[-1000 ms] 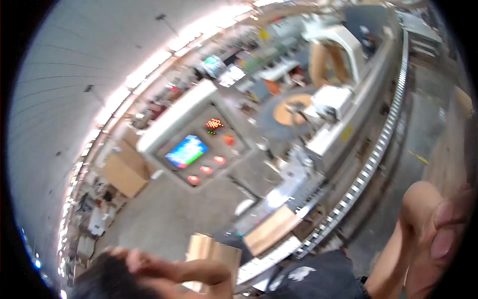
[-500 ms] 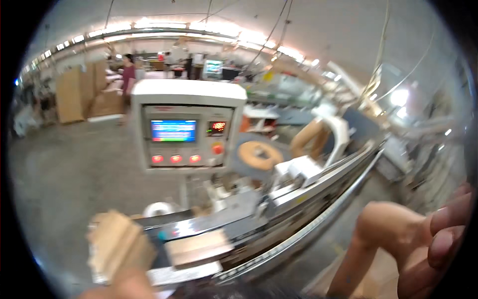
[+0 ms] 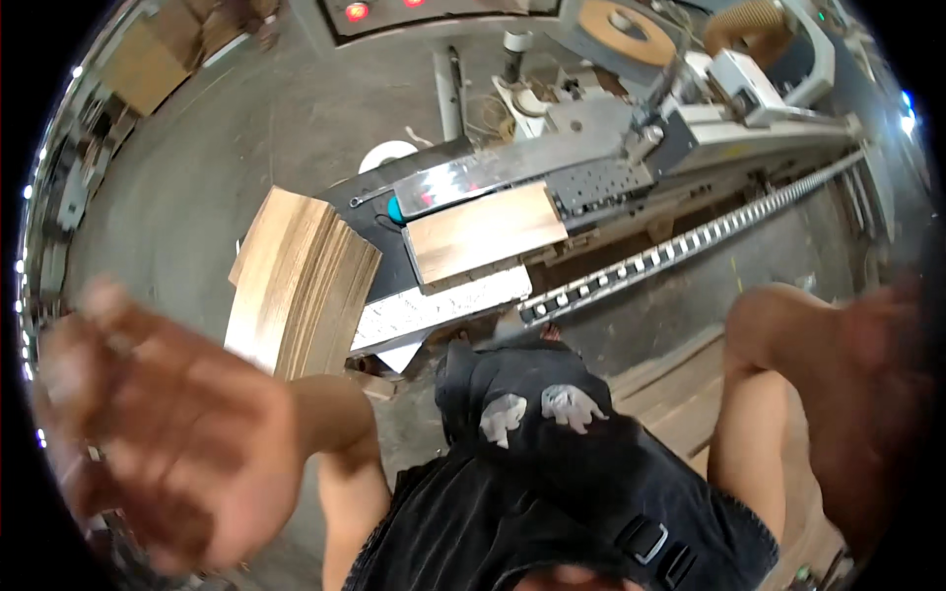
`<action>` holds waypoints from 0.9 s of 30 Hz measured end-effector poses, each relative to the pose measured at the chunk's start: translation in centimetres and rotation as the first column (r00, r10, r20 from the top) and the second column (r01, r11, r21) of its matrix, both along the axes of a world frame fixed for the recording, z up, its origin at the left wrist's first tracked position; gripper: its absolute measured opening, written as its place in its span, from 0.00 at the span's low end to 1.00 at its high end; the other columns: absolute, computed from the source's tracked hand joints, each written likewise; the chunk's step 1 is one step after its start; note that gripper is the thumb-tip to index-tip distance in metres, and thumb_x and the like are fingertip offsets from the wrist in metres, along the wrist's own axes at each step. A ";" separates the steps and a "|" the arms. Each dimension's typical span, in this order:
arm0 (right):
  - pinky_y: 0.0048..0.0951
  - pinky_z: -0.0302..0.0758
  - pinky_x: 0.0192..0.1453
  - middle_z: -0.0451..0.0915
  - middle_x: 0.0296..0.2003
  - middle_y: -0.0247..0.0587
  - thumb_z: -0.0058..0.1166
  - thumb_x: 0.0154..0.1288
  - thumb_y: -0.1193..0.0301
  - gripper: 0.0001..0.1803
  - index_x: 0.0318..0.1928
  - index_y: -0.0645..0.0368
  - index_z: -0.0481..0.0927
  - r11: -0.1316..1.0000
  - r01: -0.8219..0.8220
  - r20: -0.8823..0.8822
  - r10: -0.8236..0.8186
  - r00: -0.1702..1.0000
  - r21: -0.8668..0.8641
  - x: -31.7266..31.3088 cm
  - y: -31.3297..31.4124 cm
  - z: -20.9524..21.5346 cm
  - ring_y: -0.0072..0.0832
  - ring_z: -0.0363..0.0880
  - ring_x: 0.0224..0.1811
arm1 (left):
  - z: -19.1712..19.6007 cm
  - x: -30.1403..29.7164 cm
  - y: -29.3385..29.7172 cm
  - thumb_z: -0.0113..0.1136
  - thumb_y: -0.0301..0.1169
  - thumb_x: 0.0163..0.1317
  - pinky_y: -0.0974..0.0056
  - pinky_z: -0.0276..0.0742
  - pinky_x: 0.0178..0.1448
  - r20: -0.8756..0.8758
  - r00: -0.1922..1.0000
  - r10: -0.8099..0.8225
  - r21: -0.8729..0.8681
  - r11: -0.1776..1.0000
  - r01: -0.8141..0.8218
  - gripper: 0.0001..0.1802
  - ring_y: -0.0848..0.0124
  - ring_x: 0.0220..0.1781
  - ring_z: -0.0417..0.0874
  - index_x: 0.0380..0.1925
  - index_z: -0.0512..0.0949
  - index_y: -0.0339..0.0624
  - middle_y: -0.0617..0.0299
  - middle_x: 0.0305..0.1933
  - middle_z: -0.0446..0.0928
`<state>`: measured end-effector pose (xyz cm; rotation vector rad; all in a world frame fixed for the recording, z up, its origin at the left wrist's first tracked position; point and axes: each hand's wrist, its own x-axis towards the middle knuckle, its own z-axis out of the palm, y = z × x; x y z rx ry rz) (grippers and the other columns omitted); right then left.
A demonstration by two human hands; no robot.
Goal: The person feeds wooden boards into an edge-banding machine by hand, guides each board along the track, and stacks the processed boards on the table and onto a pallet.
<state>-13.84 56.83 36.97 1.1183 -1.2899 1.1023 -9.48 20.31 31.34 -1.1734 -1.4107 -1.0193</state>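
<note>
My left hand (image 3: 187, 443) is raised close in at the left, palm toward view, blurred, its fingers loosely apart and holding nothing. Behind it stands a stack of wood-grain boards (image 3: 296, 266). My right hand (image 3: 877, 374) is up at the far right edge, dark and smeared, so its fingers cannot be made out. Between the two, a single wood-grain board (image 3: 485, 234) lies flat on the infeed of a long machine, against a shiny metal guide (image 3: 493, 177). Neither hand touches it.
A roller rail (image 3: 650, 261) runs along the machine's near side. The control panel (image 3: 443, 25) hangs over its far side, beside a reel of edge banding (image 3: 628, 32). A wrench (image 3: 372, 197) lies near the boards. More boards (image 3: 670, 389) are low at the right.
The view has tipped down from the control panel to the machine bed and my body. My left hand has risen into full view; the right hand stays raised at the right edge.
</note>
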 end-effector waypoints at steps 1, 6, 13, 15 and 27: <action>0.23 0.73 0.36 0.81 0.34 0.29 0.61 0.75 0.69 0.08 0.51 0.56 0.85 0.999 -0.001 0.060 0.003 0.998 -0.041 -0.4 -1.4 -1.6 0.20 0.77 0.33 | -2.0 -0.2 -0.3 0.61 0.39 0.68 0.43 0.77 0.67 0.071 0.996 0.059 0.102 0.993 -0.066 0.20 0.55 0.60 0.81 0.55 0.78 0.41 0.47 0.57 0.80; 0.23 0.77 0.40 0.84 0.39 0.33 0.60 0.75 0.72 0.09 0.52 0.59 0.84 0.993 0.118 0.871 -0.045 0.489 -0.015 -4.3 -9.7 -18.7 0.22 0.79 0.33 | -19.2 -4.0 2.5 0.57 0.21 0.66 0.54 0.73 0.71 0.899 0.376 0.226 -0.057 0.910 -0.411 0.15 0.56 0.62 0.81 0.51 0.81 0.37 0.52 0.57 0.81; 0.58 0.46 0.85 0.33 0.80 0.82 0.69 0.66 0.47 0.62 0.76 0.86 0.50 0.670 -0.160 0.682 -0.730 0.034 0.725 -1.1 -15.4 -42.6 0.69 0.38 0.84 | -34.8 -0.6 3.8 0.65 0.29 0.66 0.43 0.60 0.80 0.870 -0.128 0.476 -0.492 0.830 -0.263 0.23 0.34 0.78 0.61 0.61 0.78 0.42 0.28 0.77 0.59; 0.58 0.45 0.85 0.32 0.80 0.84 0.72 0.61 0.44 0.68 0.76 0.87 0.48 0.712 -0.086 0.713 -0.701 -0.023 0.697 -1.6 -16.7 -43.3 0.70 0.36 0.85 | -34.3 -1.0 5.0 0.66 0.30 0.65 0.42 0.59 0.80 0.858 -0.148 0.492 -0.514 0.817 -0.263 0.23 0.34 0.79 0.59 0.61 0.78 0.43 0.29 0.78 0.58; 0.49 0.74 0.71 0.23 0.78 0.87 0.78 0.54 0.45 0.72 0.72 0.93 0.47 0.800 0.000 0.788 -0.592 -0.170 0.601 -5.7 -15.7 -43.5 0.72 0.62 0.75 | -34.1 -4.3 7.0 0.65 0.29 0.65 0.44 0.62 0.79 0.901 -0.129 0.414 -0.434 0.869 -0.239 0.22 0.35 0.79 0.62 0.59 0.79 0.41 0.30 0.73 0.66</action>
